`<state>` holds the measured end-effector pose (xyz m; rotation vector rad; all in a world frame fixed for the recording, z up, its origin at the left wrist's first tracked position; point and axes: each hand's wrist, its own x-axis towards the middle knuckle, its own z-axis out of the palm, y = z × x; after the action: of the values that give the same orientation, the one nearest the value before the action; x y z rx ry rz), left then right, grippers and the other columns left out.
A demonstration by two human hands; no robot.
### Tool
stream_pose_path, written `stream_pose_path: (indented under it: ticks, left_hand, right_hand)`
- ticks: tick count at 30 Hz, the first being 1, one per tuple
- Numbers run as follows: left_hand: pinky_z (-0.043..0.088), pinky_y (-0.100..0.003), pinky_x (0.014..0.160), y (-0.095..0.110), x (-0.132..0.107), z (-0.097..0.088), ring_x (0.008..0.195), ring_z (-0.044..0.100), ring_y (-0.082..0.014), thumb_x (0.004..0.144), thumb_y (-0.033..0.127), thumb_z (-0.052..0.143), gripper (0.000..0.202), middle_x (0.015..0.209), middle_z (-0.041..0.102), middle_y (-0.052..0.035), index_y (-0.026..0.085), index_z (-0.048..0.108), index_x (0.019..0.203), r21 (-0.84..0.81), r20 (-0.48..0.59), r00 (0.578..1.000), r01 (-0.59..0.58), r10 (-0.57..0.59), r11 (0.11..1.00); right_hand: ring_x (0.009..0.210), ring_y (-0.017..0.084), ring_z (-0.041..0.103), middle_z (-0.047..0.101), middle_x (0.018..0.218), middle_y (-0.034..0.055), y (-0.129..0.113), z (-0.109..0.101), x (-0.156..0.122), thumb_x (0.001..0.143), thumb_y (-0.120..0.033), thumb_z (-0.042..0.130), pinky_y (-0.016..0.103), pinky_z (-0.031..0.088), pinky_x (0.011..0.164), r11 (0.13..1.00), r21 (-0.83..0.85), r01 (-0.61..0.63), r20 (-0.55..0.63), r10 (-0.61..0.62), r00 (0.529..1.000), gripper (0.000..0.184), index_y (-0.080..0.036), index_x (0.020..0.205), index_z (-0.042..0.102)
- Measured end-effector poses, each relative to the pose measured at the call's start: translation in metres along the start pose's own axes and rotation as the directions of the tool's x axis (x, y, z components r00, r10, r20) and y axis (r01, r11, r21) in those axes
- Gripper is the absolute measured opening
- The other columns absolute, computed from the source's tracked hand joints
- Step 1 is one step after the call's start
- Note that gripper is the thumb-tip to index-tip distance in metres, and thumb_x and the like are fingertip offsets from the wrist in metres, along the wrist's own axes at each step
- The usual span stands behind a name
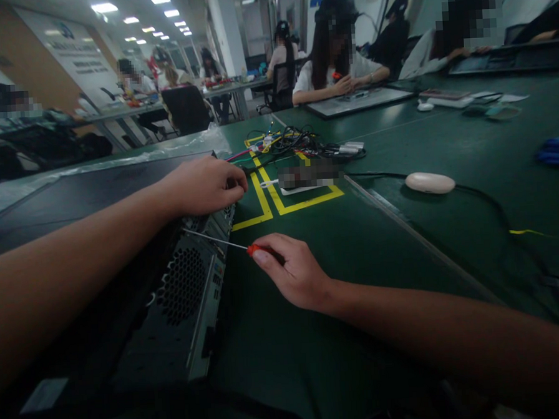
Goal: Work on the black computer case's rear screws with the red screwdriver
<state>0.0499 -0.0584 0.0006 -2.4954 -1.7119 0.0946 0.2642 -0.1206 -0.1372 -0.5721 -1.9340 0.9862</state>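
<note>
A black desktop computer case (132, 179) lies on the table to the left, its rear panel with a honeycomb vent (183, 283) facing me. My right hand (289, 268) is closed round the red handle of a screwdriver (218, 240). The thin shaft points left, and its tip meets the upper part of the rear panel. Over the far corner of the case lies my left hand (207, 185), fingers curled in and thumb bent beside them. Whatever the left fingers hold, if anything, is hidden.
Bundled cables (299, 139) lie beyond the case near yellow tape marks (302, 203) and a blurred-out item (306, 177). A white oval cable piece (429, 183) sits right, blue gloves (557, 151) farther right. Across the table a person (337, 56) works over a flat panel (358, 101).
</note>
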Motion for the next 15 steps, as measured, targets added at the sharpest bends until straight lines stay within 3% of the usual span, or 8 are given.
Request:
stream_pose_path:
  ticks: [5, 15]
  left_hand:
    - [0.052, -0.039, 0.089, -0.0009, 0.0003, 0.0006, 0.091, 0.073, -0.0243, 0.091, 0.045, 0.05, 0.044, 0.103, 0.082, -0.0074, 0.029, 0.083, 0.115, -0.019, -0.002, 1.0, -0.003, 0.003, 1.0]
    - [0.051, -0.04, 0.089, -0.0008, 0.0014, 0.0012, 0.09, 0.072, -0.0253, 0.091, 0.044, 0.05, 0.045, 0.102, 0.081, -0.0077, 0.028, 0.083, 0.118, -0.009, 0.021, 1.0, 0.017, -0.016, 1.0]
  right_hand:
    - [0.076, 0.016, 0.062, 0.068, 0.092, 0.0005, -0.0007, 0.0004, -0.0026, 0.094, -0.033, 0.073, 0.031, 0.049, 0.073, 0.999, 0.008, -0.042, -0.025, 0.042, 0.999, 0.02, -0.022, 0.104, 0.06]
    - [0.076, 0.016, 0.061, 0.068, 0.092, 0.0008, 0.0004, -0.0009, -0.002, 0.097, -0.036, 0.07, 0.032, 0.05, 0.074, 0.998, 0.007, -0.055, -0.005, 0.055, 0.998, 0.018, -0.022, 0.103, 0.06]
